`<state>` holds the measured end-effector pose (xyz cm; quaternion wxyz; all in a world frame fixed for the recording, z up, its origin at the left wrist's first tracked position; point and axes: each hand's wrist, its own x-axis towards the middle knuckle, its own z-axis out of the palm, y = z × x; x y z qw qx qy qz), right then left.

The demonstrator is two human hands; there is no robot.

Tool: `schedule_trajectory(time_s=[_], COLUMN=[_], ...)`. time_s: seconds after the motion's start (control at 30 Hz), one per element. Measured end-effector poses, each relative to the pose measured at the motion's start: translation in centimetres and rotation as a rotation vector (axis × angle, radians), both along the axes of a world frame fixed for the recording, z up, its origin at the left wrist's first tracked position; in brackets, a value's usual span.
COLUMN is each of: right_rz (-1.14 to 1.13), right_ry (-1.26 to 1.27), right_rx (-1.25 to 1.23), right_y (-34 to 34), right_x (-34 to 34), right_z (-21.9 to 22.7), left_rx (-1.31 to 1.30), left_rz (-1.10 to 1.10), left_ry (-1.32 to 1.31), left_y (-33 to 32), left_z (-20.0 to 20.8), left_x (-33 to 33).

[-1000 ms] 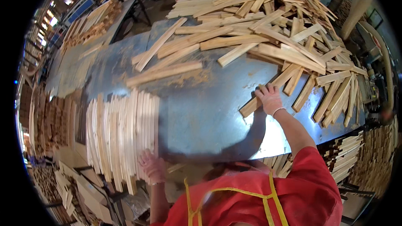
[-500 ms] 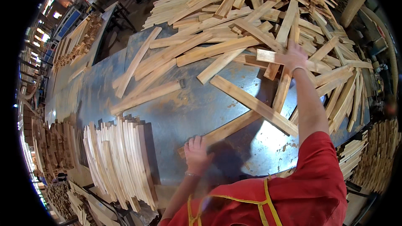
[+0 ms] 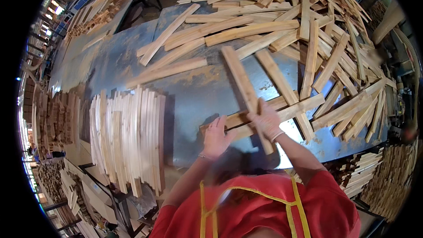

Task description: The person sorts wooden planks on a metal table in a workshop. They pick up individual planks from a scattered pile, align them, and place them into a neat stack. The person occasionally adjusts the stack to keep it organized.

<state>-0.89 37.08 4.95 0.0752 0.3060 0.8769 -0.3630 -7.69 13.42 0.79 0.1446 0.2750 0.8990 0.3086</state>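
Observation:
My right hand [image 3: 265, 121] is closed round a wooden slat [image 3: 240, 77] that slants across the front of the table, its near end by my body. A second, paler slat [image 3: 291, 112] passes crosswise by the same hand. At the left end of these crossing pieces is my left hand [image 3: 215, 139], fingers together and thumb apart, gripping the pale slat's end. Beneath lies a darker slat [image 3: 238, 120], partly hidden by the hands. Another loose slat [image 3: 280, 79] lies on the metal table [image 3: 194, 105] just beyond my right hand.
A large heap of loose slats [image 3: 313, 48] covers the far and right side of the table. Left of my left hand stands a neat row of slats [image 3: 132, 136]. More stacked wood [image 3: 396, 172] is at the lower right, and a ribbed hose [image 3: 410, 57] runs along the right edge.
My right hand has come back from the heap toward my body and now grips a slat near my left hand. The view has shifted, and slats in front have changed position.

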Motion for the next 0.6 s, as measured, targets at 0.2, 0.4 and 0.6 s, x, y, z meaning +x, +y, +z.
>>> schedule_trajectory(time_s=[0.2,0.4,0.6], right_rz=[0.261,0.145,-0.767], right_ry=[0.351,0.158,0.371], right_rx=[-0.224,-0.044,0.618], right_y=[-17.4,-6.9,9.8], right_x=[3.7,6.3,14.5], right_z=[-3.1,2.3,-1.8], left_rx=[0.670,-0.538,-0.616], left_rz=[0.695,0.311,0.364], left_ry=[-0.733,0.695,0.682], left_y=[-5.1,-23.0,-24.3], left_z=[0.0,-4.2,-2.2], left_x=[-1.4,-0.9,-1.1])
